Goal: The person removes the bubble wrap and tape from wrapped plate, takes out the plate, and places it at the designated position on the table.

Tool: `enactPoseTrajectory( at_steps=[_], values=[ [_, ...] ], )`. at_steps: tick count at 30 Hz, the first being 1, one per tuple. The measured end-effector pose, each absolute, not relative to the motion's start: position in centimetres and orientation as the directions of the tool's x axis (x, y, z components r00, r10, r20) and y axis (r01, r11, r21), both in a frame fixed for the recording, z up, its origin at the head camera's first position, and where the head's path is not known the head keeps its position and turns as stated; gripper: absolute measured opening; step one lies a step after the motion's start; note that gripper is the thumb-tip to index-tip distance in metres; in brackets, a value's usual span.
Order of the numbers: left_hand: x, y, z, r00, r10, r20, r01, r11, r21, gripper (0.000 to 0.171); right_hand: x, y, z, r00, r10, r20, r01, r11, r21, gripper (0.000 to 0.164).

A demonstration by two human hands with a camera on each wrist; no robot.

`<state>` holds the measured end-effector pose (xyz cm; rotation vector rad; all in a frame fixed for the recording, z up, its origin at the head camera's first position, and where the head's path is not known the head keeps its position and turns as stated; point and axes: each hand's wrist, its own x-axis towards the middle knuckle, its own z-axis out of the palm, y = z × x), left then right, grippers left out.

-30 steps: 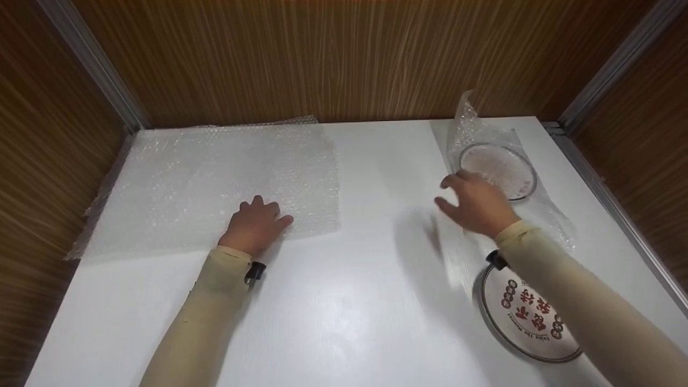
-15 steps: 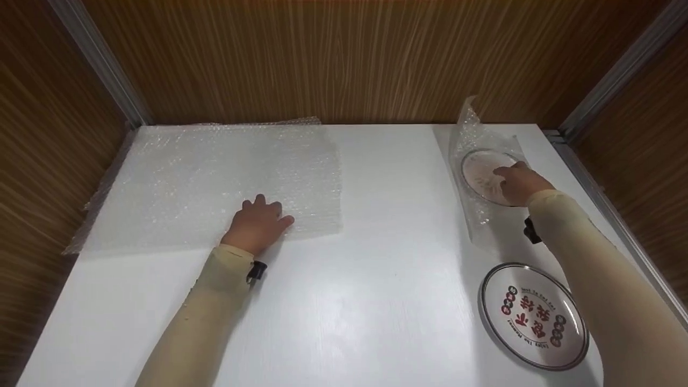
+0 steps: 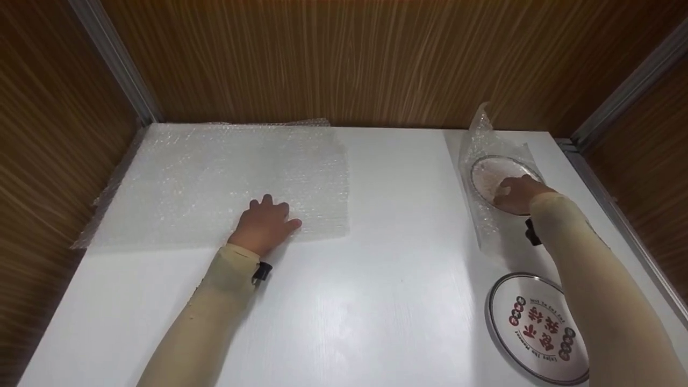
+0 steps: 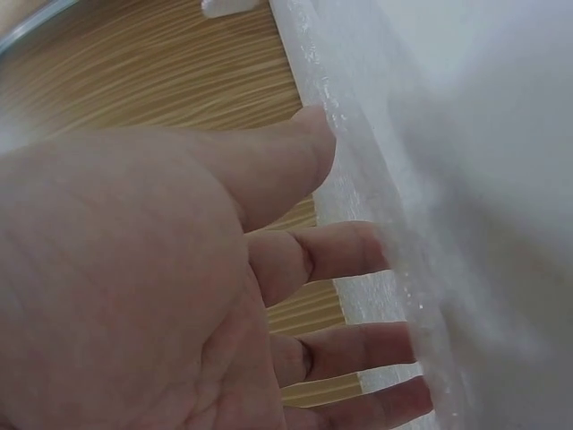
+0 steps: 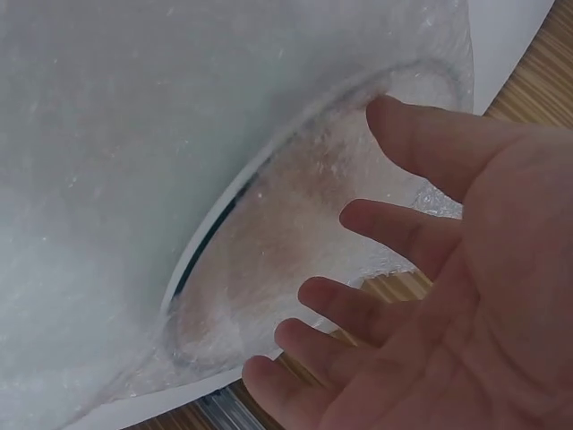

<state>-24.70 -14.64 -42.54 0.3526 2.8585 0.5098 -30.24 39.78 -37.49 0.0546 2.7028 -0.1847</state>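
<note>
My left hand [image 3: 264, 226] lies with spread fingers on the front edge of a flat stack of bubble wrap [image 3: 215, 183] at the left. In the left wrist view its fingertips touch the wrap's edge [image 4: 354, 179]. At the back right, a round dark-rimmed plate [image 3: 488, 174] lies covered by another bubble wrap sheet [image 3: 486, 226]. Over that plate's right part is my right hand [image 3: 518, 193], fingers spread. In the right wrist view the wrapped plate [image 5: 260, 242] shows through the film beside my fingertips. A second plate [image 3: 529, 328], unwrapped, with red characters, sits nearer, partly hidden by my right forearm.
A white tabletop [image 3: 371, 279] carries everything. Wood-grain panels [image 3: 365, 64] stand at the back and both sides, with grey metal strips [image 3: 115, 64] at the corners. One corner of the right bubble wrap [image 3: 481, 115] sticks up near the back panel.
My right hand has moved right, from the wrapped plate's front left to its right part. The wrap around the plate has shifted. My left hand stays on the stack; the head view has turned slightly.
</note>
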Motion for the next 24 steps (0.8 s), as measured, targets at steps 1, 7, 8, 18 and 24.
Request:
enactPoseTrajectory(
  at_steps=[1,7,8,18,24],
  values=[
    [-24.7,-14.6,-42.5,-0.948,0.269,-0.170,0.194,0.912,0.362,0.055,-30.2,39.7,-37.5,-0.907,0.013,-0.422,0.072,0.990,-0.125,0.065],
    [-24.7,-14.6,-42.5,-0.943,0.276,-0.184,0.195,0.910,0.366,0.057,-29.6,39.0,-36.9,-0.897,0.027,-0.440,0.095,0.986,-0.135,0.060],
    [-24.8,-14.6,-42.5,-0.942,0.277,-0.188,0.194,0.909,0.369,0.057,-29.5,39.0,-36.8,-0.894,0.028,-0.446,0.100,0.985,-0.139,0.060],
    [-24.8,-14.6,-42.5,-0.945,0.273,-0.180,0.199,0.917,0.347,0.051,-30.9,38.4,-37.7,-0.910,-0.008,-0.415,0.054,0.989,-0.139,0.055],
    [-24.8,-14.6,-42.6,-0.945,0.277,-0.175,0.202,0.912,0.356,0.042,-32.1,36.5,-38.2,-0.907,-0.005,-0.422,0.058,0.989,-0.136,0.055]
  ],
)
